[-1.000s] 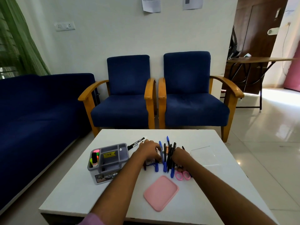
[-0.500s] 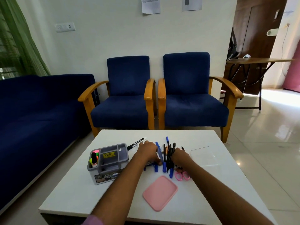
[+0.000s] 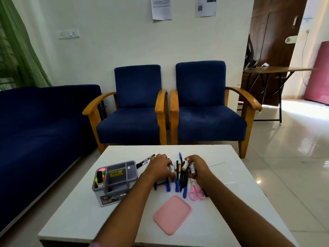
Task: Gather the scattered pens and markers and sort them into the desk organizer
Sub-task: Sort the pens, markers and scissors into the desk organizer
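Both hands sit over a bunch of pens lying side by side on the white table, just right of the grey organizer. The left hand curls over the left edge of the bunch, fingers bent round a white-barrelled marker; the pens under its palm are hidden, with only blue caps poking out toward the viewer. The right hand grips two white markers, lifted a little above the rest; how many more it covers cannot be told. A black marker lies apart, between the organizer and the left hand. The organizer's left slot holds highlighters, standing upright; its other slots are too dark to read. Pink scissors show only handles, blades under the right wrist. A pink lid lies nearer. The clear sheet at right is barely visible.
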The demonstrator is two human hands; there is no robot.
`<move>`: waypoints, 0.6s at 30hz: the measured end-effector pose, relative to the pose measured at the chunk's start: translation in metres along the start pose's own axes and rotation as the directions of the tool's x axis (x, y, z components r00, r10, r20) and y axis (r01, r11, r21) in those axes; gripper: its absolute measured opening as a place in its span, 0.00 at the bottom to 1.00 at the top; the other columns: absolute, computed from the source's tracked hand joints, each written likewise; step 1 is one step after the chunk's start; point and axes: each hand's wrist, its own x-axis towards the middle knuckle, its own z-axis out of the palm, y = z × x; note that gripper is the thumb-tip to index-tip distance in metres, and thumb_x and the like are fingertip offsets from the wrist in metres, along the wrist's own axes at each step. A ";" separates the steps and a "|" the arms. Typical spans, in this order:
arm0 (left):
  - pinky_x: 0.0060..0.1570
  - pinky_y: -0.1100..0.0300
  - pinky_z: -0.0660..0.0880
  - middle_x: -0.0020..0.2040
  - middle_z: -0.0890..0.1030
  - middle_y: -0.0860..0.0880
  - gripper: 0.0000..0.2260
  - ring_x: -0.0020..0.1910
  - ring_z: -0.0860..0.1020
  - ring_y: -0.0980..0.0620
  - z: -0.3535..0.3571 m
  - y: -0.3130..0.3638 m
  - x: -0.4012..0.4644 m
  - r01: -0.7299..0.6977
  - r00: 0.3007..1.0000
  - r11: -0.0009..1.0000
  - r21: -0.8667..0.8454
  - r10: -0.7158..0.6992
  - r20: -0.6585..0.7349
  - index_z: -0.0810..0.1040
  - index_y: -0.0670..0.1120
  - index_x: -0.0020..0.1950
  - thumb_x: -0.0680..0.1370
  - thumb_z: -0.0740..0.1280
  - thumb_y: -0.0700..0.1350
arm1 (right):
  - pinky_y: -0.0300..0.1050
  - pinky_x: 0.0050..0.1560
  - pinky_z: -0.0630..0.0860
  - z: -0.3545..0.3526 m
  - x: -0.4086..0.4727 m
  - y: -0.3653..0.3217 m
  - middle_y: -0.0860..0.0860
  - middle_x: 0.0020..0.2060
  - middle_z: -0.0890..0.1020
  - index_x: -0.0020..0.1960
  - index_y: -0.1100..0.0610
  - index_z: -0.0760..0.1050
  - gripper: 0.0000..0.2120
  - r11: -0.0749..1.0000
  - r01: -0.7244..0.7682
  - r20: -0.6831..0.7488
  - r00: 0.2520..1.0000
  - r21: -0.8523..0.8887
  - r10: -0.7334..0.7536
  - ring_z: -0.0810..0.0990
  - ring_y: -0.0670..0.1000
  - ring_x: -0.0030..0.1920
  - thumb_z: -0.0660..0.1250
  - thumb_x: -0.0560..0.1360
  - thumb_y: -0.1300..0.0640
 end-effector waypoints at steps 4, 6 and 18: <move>0.57 0.57 0.68 0.59 0.73 0.49 0.23 0.60 0.69 0.50 -0.018 0.004 -0.003 -0.074 0.994 0.958 -0.278 0.048 -0.099 0.75 0.50 0.65 0.71 0.72 0.54 | 0.35 0.17 0.67 -0.006 -0.008 0.008 0.57 0.31 0.73 0.50 0.63 0.72 0.09 0.872 0.064 0.063 0.992 0.485 -0.107 0.73 0.48 0.22 0.55 0.76 0.64; 0.57 0.58 0.69 0.58 0.74 0.49 0.22 0.57 0.68 0.53 -0.027 0.008 -0.007 -0.137 0.988 0.917 -0.374 0.101 -0.114 0.76 0.50 0.64 0.71 0.73 0.52 | 0.35 0.17 0.68 -0.003 -0.011 0.015 0.60 0.36 0.76 0.50 0.63 0.73 0.09 0.821 0.038 0.084 0.991 0.570 -0.104 0.76 0.51 0.25 0.55 0.76 0.64; 0.62 0.57 0.69 0.61 0.73 0.49 0.22 0.60 0.68 0.53 -0.025 0.026 -0.014 -0.173 0.983 0.871 -0.460 0.126 -0.131 0.75 0.46 0.64 0.72 0.72 0.50 | 0.49 0.42 0.81 0.016 -0.021 0.019 0.58 0.50 0.80 0.58 0.58 0.74 0.15 0.868 -0.046 0.216 0.974 0.494 -0.072 0.81 0.57 0.50 0.61 0.79 0.49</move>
